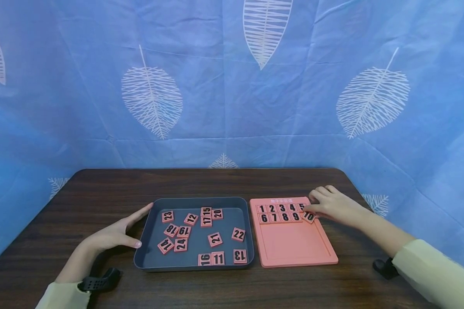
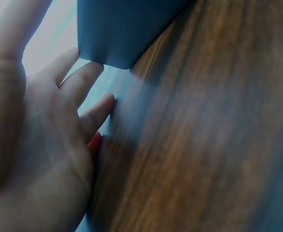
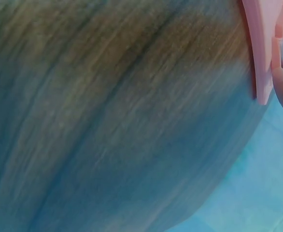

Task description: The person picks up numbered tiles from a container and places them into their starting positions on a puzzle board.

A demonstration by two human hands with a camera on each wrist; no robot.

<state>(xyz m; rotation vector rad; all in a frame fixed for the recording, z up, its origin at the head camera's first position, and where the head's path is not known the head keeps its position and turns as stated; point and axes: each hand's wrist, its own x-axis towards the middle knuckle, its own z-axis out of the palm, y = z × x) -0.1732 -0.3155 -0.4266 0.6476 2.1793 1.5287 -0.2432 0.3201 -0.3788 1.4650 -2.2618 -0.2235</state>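
My right hand (image 1: 332, 205) pinches the tile numbered 10 (image 1: 308, 217), which sits askew at the right end of the second row on a pink number puzzle board (image 1: 294, 246). Tiles 1 to 9 lie in order across the board's top two rows, with 5 partly covered by my fingers. In the right wrist view a fingertip (image 3: 282, 82) presses by the edge of the board (image 3: 260, 53). My left hand (image 1: 112, 233) rests spread against the left side of a dark grey tray (image 1: 193, 268), fingertips at its corner (image 2: 115, 41) in the left wrist view.
Inside the tray lie several loose pink number tiles, among them 23 (image 1: 168, 216), 21 (image 1: 215, 239), 22 (image 1: 238, 234) and 13 (image 1: 240, 256). Tray and board stand side by side on a dark wooden table (image 1: 201, 182). Behind it hangs a blue leaf-patterned cloth (image 1: 216, 107).
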